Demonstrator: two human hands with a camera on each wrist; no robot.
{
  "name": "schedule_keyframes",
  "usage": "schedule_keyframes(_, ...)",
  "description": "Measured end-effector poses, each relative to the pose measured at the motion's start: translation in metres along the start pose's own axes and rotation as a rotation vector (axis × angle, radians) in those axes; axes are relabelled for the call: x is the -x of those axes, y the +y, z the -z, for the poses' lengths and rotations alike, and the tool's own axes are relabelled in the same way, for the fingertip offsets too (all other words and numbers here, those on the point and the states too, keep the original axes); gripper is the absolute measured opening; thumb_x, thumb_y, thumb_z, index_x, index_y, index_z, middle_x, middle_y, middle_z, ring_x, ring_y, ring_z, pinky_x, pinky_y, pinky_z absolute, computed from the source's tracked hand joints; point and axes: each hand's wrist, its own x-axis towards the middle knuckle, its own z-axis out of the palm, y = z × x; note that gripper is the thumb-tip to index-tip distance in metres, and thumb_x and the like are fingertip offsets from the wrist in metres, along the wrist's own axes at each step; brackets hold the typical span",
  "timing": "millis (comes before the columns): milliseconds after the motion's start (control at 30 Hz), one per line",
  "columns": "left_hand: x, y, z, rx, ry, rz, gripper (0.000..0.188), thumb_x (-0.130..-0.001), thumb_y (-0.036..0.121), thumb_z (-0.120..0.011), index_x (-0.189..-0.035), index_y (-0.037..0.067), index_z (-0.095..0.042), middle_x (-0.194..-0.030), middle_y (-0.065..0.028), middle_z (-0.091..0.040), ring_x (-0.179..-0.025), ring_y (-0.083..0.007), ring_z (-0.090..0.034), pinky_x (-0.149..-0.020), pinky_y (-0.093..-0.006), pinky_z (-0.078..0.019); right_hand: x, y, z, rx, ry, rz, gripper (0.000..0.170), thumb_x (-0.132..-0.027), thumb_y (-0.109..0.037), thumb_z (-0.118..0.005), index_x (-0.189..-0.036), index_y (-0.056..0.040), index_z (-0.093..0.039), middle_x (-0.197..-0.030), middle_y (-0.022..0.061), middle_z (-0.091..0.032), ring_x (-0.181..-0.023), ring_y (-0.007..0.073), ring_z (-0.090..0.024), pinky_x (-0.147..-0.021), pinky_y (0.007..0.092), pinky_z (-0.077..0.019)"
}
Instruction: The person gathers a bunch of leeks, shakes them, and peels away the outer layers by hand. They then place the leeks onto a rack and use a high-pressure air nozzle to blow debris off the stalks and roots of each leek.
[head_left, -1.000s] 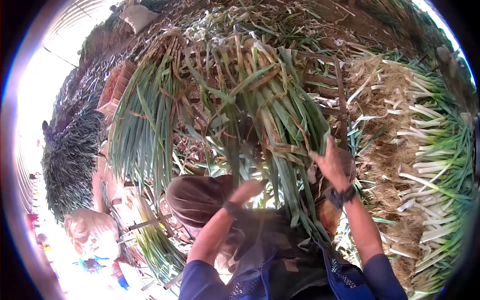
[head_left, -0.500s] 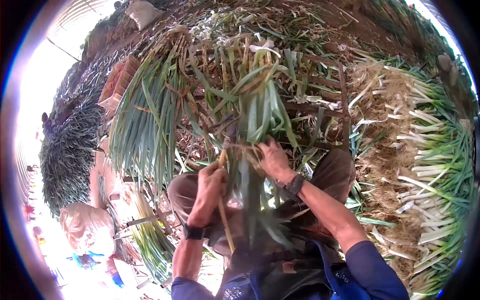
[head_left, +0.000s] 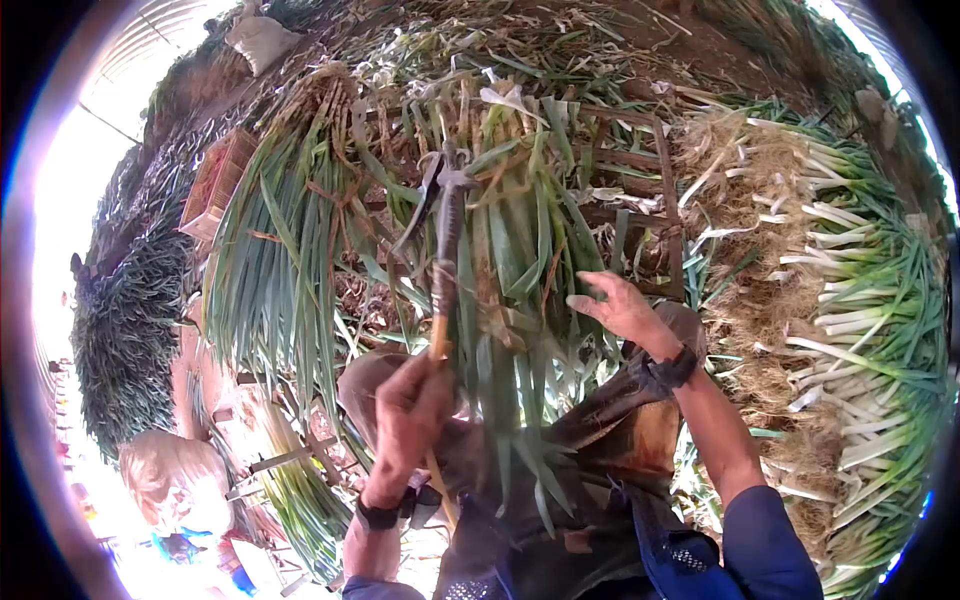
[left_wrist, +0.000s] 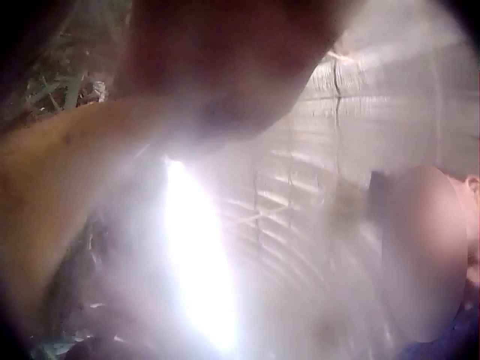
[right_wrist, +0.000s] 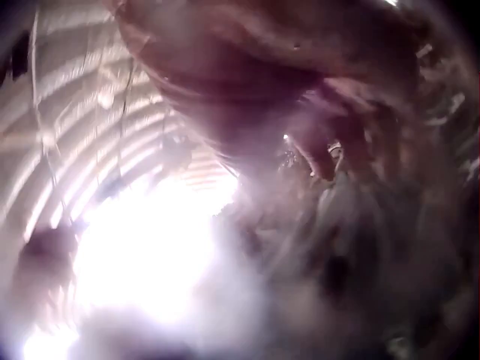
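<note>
My left hand [head_left: 412,405] grips the wooden handle of a long tool [head_left: 449,235] pointing away from me. Its neck is dark and wrapped, its metal head has a curved, blade-like side piece, and the handle's lower end runs back below my fist. Green leek leaves [head_left: 515,265] lie just right of the tool, their tips hanging toward my lap. My right hand [head_left: 628,312] is beside those leaves, fingers extended and thumb apart, holding nothing. The left wrist view shows the left hand [left_wrist: 225,67] dark and blurred; in the right wrist view the right hand [right_wrist: 330,124] is hazy.
A second leek bunch [head_left: 285,235] hangs to the left over a wooden frame [head_left: 668,200]. Along the right lies a long row of leeks [head_left: 850,330], roots toward me. A wooden crate [head_left: 218,180], a pale sack [head_left: 178,478] and a dark leek heap [head_left: 125,330] stand left.
The right hand went from the right side into the leaves, then drew back right and opened. The left hand came back toward my body, then the tool's head swung up and away.
</note>
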Motion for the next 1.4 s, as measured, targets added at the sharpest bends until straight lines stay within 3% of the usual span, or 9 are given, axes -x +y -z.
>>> schedule_keyframes(33, 0.005, -0.015, -0.007, 0.043, -0.025, -0.044, 0.026, -0.099, 0.005, -0.059, -0.124, -0.002, -0.065, -0.076, 0.006, -0.055, -0.061, -0.0014, -0.048, -0.051, -0.0183, -0.0365, -0.003, -0.002, -0.005, -0.707, -0.136, 0.038, 0.076, -0.087, -0.039, -0.077, -0.143, 0.0035, -0.051, -0.141, 0.0179, -0.055, -0.126, 0.0305, -0.059, -0.105, 0.0416, -0.0471)
schedule_keyframes(167, 0.016, -0.055, -0.04, -0.006, -0.277, -0.056, 0.028, -0.099, 0.006, -0.059, -0.126, 0.0, -0.062, -0.081, 0.0022, -0.058, -0.069, -0.0065, -0.052, -0.059, -0.0244, -0.044, 0.011, -0.073, -0.008, -1.196, -0.245, -0.046, 0.057, -0.094, -0.032, -0.071, -0.134, 0.0069, -0.058, -0.13, 0.0135, -0.063, -0.116, 0.0164, -0.063, -0.093, 0.0288, -0.0521)
schedule_keyframes(300, 0.0, -0.06, -0.056, -0.519, -0.421, -0.176, 0.048, -0.09, 0.016, -0.071, -0.133, 0.001, -0.056, -0.092, -0.0169, -0.066, -0.078, -0.031, -0.067, -0.07, -0.0419, -0.0536, -0.001, -0.051, -0.024, -0.416, -0.063, 0.002, 0.033, -0.094, -0.023, -0.066, -0.116, 0.0021, -0.065, -0.104, 0.0051, -0.067, -0.097, 0.0137, -0.062, -0.09, 0.0279, -0.0489)
schedule_keyframes(367, -0.028, -0.035, -0.069, -0.781, 0.008, -0.587, 0.068, -0.086, 0.021, -0.075, -0.143, -0.001, -0.044, -0.113, -0.0221, -0.065, -0.089, -0.0418, -0.067, -0.074, -0.0455, -0.0547, 0.008, -0.078, -0.023, -0.47, -0.084, -0.071, 0.033, -0.093, -0.021, -0.066, -0.117, 0.002, -0.064, -0.105, 0.0058, -0.067, -0.099, 0.0133, -0.06, -0.092, 0.0281, -0.0477)
schedule_keyframes(567, -0.143, -0.056, -0.081, -0.464, -0.374, -0.061, 0.093, -0.076, 0.039, -0.081, -0.14, -0.01, -0.036, -0.12, -0.0288, -0.062, -0.104, -0.0417, -0.067, -0.086, -0.0469, -0.0578, -0.019, -0.107, -0.033, -0.415, -0.053, 0.006, 0.037, -0.096, -0.019, -0.067, -0.124, 0.0041, -0.061, -0.116, 0.0089, -0.066, -0.107, 0.0162, -0.059, -0.096, 0.0312, -0.0472)
schedule_keyframes(700, -0.155, -0.003, -0.054, -0.071, -0.403, 0.112, 0.063, -0.081, 0.018, -0.078, -0.136, 0.002, -0.052, -0.111, -0.0151, -0.069, -0.102, -0.0233, -0.069, -0.084, -0.0376, -0.0567, -0.054, -0.102, -0.011, -0.312, -0.12, 0.067, 0.036, -0.099, -0.017, -0.065, -0.129, 0.002, -0.063, -0.118, 0.011, -0.069, -0.109, 0.0194, -0.064, -0.097, 0.0337, -0.0502)
schedule_keyframes(833, -0.154, -0.02, -0.038, -0.535, -0.137, -0.138, 0.073, -0.078, 0.031, -0.08, -0.137, -0.001, -0.052, -0.115, -0.0229, -0.065, -0.108, -0.0354, -0.065, -0.092, -0.0432, -0.0522, -0.127, -0.008, -0.001, -0.296, -0.019, 0.004, 0.036, -0.099, -0.019, -0.062, -0.127, 0.0037, -0.064, -0.123, 0.0199, -0.069, -0.108, 0.0291, -0.069, -0.092, 0.0421, -0.0548)
schedule_keyframes(1000, -0.147, -0.025, -0.024, -0.564, -0.108, -0.175, 0.084, -0.079, 0.033, -0.081, -0.143, -0.006, -0.044, -0.117, -0.0265, -0.06, -0.107, -0.0408, -0.062, -0.091, -0.046, -0.0504, -0.179, 0.02, -0.015, 0.791, 0.308, -0.118, 0.055, -0.087, -0.033, -0.067, -0.126, 0.0046, -0.059, -0.122, 0.0256, -0.066, -0.11, 0.0441, -0.064, -0.095, 0.0528, -0.0513)
schedule_keyframes(1400, -0.135, -0.029, -0.013, -0.527, -0.044, -0.233, 0.073, -0.078, 0.03, -0.079, -0.134, -0.009, -0.052, -0.097, -0.0215, -0.064, -0.085, -0.036, -0.066, -0.076, -0.0437, -0.0524, -0.143, -0.049, 0.021, 0.333, 0.068, -0.193, 0.048, -0.079, -0.018, -0.072, -0.118, 0.005, -0.056, -0.092, 0.0174, -0.069, -0.086, 0.0245, -0.068, -0.079, 0.0388, -0.0538)
